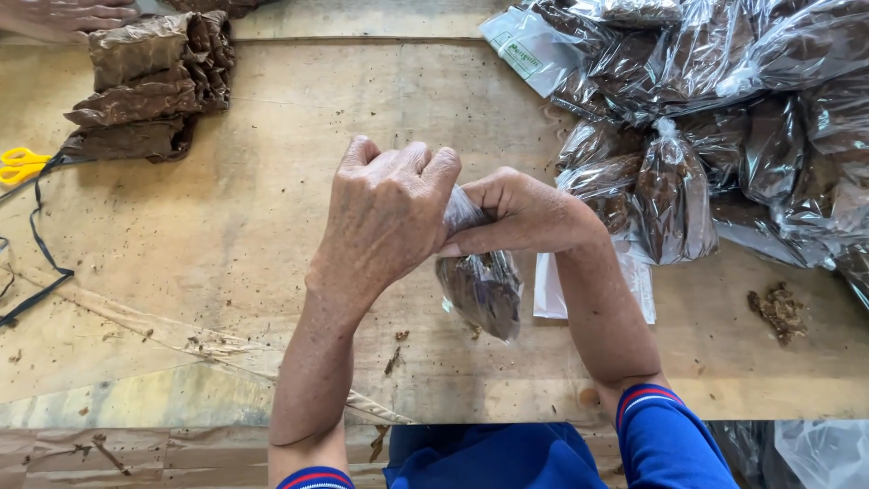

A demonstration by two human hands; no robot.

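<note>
My left hand (pixel 385 213) and my right hand (pixel 525 215) are both closed on the neck of a small clear plastic bag (pixel 482 288) filled with dark brown leaf. The bag hangs below my fists, just above the wooden table (pixel 299 163). My left fist covers the top of the bag, so its twisted end is hidden. Both arms wear blue sleeves with red and white cuffs.
A heap of filled clear bags (pixel 715 118) lies at the right. Flat empty bags (pixel 634 281) sit under my right wrist. A stack of brown leaves (pixel 149 86) lies at back left, yellow scissors (pixel 20 166) at the left edge, loose crumbs (pixel 778 310) at right. Another person's hand (pixel 63 14) shows top left.
</note>
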